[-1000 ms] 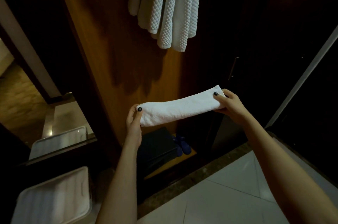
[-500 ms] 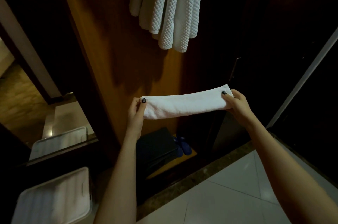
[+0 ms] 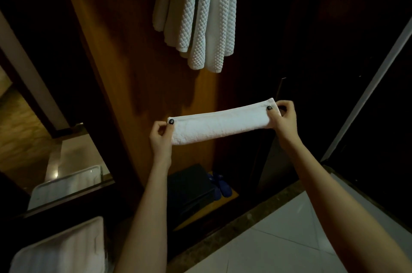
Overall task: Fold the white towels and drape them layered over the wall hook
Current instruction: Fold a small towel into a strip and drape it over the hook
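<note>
You were in what looked like a hotel-room closet nook: waffle-weave white towels point(image 3: 200, 16) hung on a wood panel point(image 3: 124, 71), blue slippers point(image 3: 219, 185) sat beside a dark box point(image 3: 189, 188), pale floor tiles point(image 3: 278, 239) below.

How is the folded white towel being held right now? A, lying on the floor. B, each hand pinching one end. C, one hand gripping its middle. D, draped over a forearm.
B: the left hand pinches one end of the folded towel and the right hand pinches the other, holding it stretched between them.

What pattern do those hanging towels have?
A raised, bumpy waffle-like weave, all white; the hanging towels show it best in the head view.
</note>
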